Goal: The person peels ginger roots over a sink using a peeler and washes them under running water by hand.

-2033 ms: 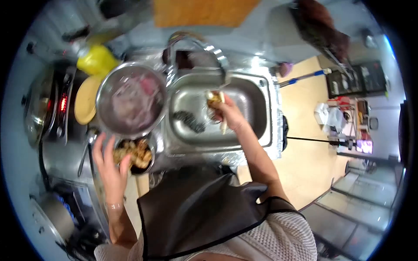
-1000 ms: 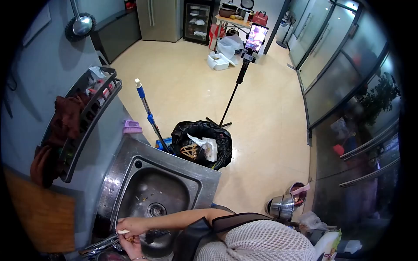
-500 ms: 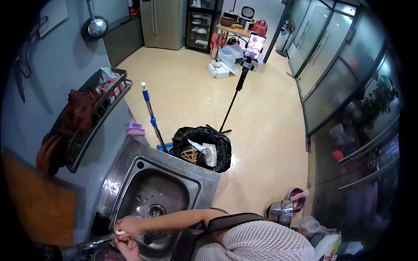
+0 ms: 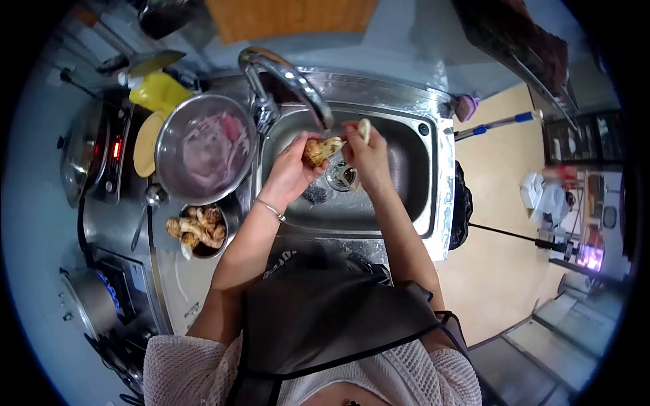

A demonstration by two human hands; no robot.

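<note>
Left hand (image 4: 287,170) has come over sink (image 4: 407,172), fingers curled round mushroom (image 4: 315,153) near faucet (image 4: 298,82); your right hand (image 4: 367,161) grips pale-handled tool (image 4: 365,130), so both hands meet around mushroom.

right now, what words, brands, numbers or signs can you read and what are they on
No text can be read for certain.
Red lit display on the black cooktop: digits or symbols too small and blurred to read.
Phone screen on the stand: glare and blur, nothing legible.
Yellow bottle: no readable label.
Dark cloth by the sink's near edge: white marks, cannot tell if they are letters.
</note>
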